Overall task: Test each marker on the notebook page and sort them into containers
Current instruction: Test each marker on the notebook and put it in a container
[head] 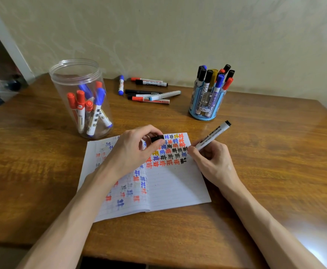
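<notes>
Testing: right hand (215, 164) grip clamped on white black-ended marker (212, 136), tip at lined notebook page (174, 183); left hand (131, 150) pinches black cap (157, 138). Next, likely: recap, sort.

The wooden table (275, 152) bears a notebook (174, 187), clear jar (69, 82), blue holder (203, 113) and loose markers (151, 94).

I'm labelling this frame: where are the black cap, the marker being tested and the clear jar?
black cap (157, 138), head view, its side.
marker (213, 136), head view, mid white barrel.
clear jar (75, 79), head view, front rim.
</notes>
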Demonstrator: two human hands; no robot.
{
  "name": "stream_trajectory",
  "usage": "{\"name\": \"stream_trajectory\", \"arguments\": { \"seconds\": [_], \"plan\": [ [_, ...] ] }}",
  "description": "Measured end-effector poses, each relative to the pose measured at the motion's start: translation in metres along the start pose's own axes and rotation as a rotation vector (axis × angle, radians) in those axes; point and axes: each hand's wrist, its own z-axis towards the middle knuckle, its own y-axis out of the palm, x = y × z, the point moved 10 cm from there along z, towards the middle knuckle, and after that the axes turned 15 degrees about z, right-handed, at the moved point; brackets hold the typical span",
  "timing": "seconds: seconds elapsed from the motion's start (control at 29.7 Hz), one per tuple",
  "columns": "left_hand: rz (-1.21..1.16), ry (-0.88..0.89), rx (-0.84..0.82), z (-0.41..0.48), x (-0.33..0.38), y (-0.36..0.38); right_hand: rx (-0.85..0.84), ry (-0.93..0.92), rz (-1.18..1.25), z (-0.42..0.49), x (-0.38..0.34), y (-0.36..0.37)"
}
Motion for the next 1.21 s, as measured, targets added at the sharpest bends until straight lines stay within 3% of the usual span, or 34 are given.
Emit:
{"name": "stream_trajectory", "arguments": {
  "seconds": [0.44, 0.74, 1.21],
  "plan": [
    [-0.02, 0.003, 0.019, 0.0, 0.0, -0.002, -0.056, -0.039, -0.088, -0.002, -0.004, 0.008],
    [-0.026, 0.019, -0.022, 0.0, 0.001, 0.003, 0.057, 0.011, 0.302, -0.003, -0.014, -0.009],
    [-0.065, 0.031, -0.089, -0.002, 0.01, 0.005, -0.101, 0.06, 0.421, -0.008, -0.016, 0.013]
  ]
}}
